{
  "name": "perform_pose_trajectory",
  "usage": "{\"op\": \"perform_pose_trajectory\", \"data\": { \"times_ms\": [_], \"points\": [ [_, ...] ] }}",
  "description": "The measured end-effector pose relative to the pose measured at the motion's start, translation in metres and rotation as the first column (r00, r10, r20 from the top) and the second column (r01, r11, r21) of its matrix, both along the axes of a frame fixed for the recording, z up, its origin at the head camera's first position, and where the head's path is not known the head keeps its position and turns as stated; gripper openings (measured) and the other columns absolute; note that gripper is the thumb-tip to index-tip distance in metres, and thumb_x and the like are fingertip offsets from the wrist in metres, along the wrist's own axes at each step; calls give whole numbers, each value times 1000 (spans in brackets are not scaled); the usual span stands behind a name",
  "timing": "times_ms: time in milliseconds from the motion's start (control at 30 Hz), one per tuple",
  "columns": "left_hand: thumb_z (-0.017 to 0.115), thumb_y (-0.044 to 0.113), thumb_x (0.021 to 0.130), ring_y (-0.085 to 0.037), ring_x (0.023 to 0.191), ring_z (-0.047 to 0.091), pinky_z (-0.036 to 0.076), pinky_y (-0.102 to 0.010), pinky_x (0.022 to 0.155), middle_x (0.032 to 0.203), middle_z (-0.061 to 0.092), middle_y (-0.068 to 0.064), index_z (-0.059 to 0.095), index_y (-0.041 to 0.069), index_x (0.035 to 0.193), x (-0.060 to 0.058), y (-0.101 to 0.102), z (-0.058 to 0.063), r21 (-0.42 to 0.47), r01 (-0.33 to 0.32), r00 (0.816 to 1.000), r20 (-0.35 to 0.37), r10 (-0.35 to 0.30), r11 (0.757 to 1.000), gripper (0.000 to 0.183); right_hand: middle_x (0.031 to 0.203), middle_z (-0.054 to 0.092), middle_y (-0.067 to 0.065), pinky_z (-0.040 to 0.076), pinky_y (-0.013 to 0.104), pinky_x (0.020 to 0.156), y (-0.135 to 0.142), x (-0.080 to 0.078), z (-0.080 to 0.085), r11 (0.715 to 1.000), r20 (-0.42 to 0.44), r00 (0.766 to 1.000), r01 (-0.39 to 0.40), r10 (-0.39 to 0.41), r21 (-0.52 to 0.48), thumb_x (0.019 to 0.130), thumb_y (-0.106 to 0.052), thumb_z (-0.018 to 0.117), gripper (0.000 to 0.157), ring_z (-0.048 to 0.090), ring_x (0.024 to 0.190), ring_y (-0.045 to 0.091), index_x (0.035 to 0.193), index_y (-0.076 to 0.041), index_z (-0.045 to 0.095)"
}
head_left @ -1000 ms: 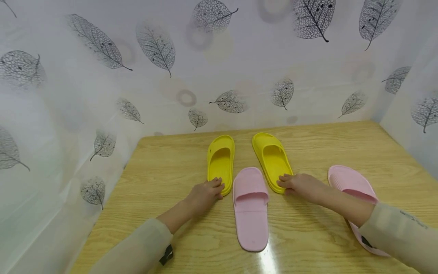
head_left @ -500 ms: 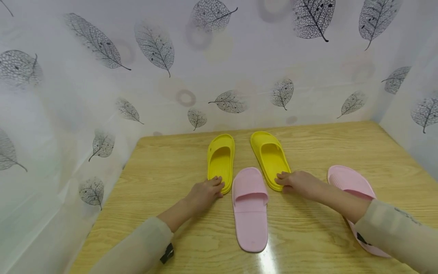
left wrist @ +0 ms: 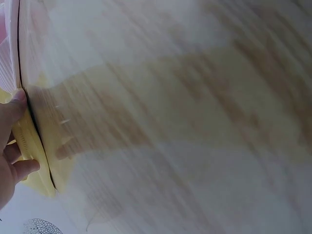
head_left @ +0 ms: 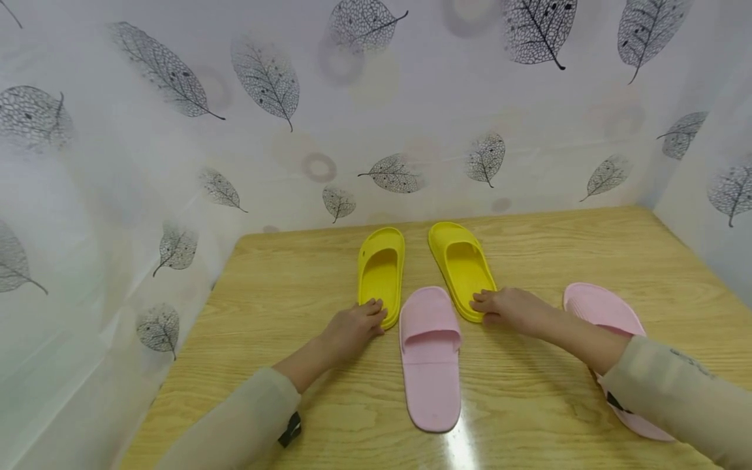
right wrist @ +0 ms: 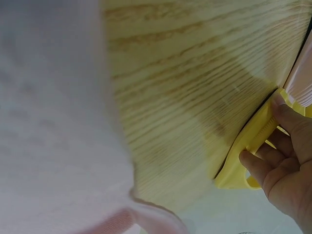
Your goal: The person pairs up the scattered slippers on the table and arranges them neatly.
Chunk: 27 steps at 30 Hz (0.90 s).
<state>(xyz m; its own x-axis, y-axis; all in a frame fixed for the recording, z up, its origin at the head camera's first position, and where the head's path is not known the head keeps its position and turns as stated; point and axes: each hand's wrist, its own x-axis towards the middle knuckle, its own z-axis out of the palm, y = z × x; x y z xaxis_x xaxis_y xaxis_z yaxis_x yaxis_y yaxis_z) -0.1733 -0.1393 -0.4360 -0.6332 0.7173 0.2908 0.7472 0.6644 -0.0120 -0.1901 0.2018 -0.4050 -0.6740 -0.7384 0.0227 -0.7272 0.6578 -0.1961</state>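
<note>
Two yellow slippers lie toes-away near the table's back edge. My left hand (head_left: 354, 328) grips the heel of the left yellow slipper (head_left: 378, 277). In the left wrist view its thumb and little finger lie at the sides of the yellow heel (left wrist: 33, 141), the other fingers partly hidden. The heel of the right yellow slipper (head_left: 467, 267), angled with its toe leftward, is held by my right hand (head_left: 514, 310). In the right wrist view thumb and fingers spread across that yellow heel (right wrist: 256, 129). Between the hands lies a pink slipper (head_left: 433, 385), toe away.
A second pink slipper (head_left: 602, 305) lies on the right, partly covered by my right forearm and sleeve (head_left: 658, 385). The wooden table (head_left: 282, 274) meets a white leaf-printed sheet (head_left: 411, 98) at the back and sides.
Both hands have pushed the yellow slippers slightly away toward the back edge. The right one has also shifted a little left. The pink slippers stay put.
</note>
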Motion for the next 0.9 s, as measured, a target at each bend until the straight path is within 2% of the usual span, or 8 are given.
{"op": "perform_pose_trajectory", "data": {
  "times_ms": [200,333,700,833,900],
  "points": [
    [67,24,86,-29,105,65,54,-41,83,118,65,-16,69,4,112,-1,0,1,21,-6,1000,-1,6,1000,33,117,64,23,51,49,86,-3,-3,1,1000,15,1000,2,-2,12,84,-14,68,34,61,108,39,114,1,67],
    [66,25,87,-28,107,64,54,-41,83,119,65,-16,68,4,114,-2,0,1,3,-12,1000,12,12,1000,34,119,63,22,50,49,87,-2,-4,0,1000,30,999,20,-21,19,84,-14,67,34,59,110,39,115,0,67],
    [61,24,91,-29,112,61,53,-40,87,125,61,-16,65,4,119,-8,4,4,-29,-27,996,83,30,999,35,122,61,23,49,51,89,-3,-10,0,1000,49,998,24,-24,4,86,-14,66,35,58,112,39,117,1,65],
    [61,24,91,-28,112,61,53,-40,86,124,62,-15,65,4,118,-10,4,4,-26,-29,997,77,31,999,34,122,61,23,48,51,90,-3,-12,-1,1000,48,999,18,-18,4,85,-13,66,34,58,113,39,116,2,65],
    [62,24,90,-28,110,62,54,-40,85,123,63,-15,66,4,117,-12,4,4,-24,-19,998,51,20,1000,34,121,61,23,49,50,89,-4,-14,-1,1000,37,999,9,-9,9,85,-14,66,34,58,112,40,116,2,66]
  ]
}}
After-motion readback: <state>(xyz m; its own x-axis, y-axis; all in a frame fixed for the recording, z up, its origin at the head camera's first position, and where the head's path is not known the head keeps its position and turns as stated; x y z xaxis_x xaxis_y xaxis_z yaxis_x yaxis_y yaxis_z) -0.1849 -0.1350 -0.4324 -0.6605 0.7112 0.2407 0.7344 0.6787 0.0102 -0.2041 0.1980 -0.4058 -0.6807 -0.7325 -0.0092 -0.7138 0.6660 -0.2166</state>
